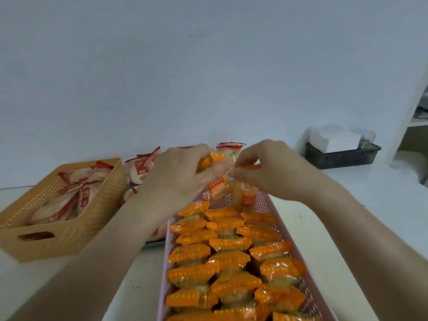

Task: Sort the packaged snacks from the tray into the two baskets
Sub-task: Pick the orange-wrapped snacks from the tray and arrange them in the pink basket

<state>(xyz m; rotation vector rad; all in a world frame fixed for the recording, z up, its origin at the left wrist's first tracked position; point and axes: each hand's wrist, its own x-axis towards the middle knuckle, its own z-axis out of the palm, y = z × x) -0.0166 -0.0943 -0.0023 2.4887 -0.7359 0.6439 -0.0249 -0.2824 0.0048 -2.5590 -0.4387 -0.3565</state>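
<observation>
My left hand point(183, 174) grips an orange-wrapped snack point(212, 159) above the far end of the pink basket point(308, 290). My right hand point(266, 167) pinches the orange edge of a wrapper point(249, 166) just right of it; whether that is the same snack I cannot tell. Rows of orange snacks point(231, 260) fill the pink basket. Two more orange snacks point(246, 195) stand upright at its far end. Red-and-white snacks point(69, 195) lie in the orange basket point(69, 230) on the left. More red-and-white snacks point(141, 167) lie piled behind my hands; the tray is hidden.
A dark bin point(342, 156) holding a white box point(333, 139) stands at the back right by the wall. A white shelf unit point(416, 126) is at the far right. The white tabletop point(370, 195) runs on both sides of the baskets.
</observation>
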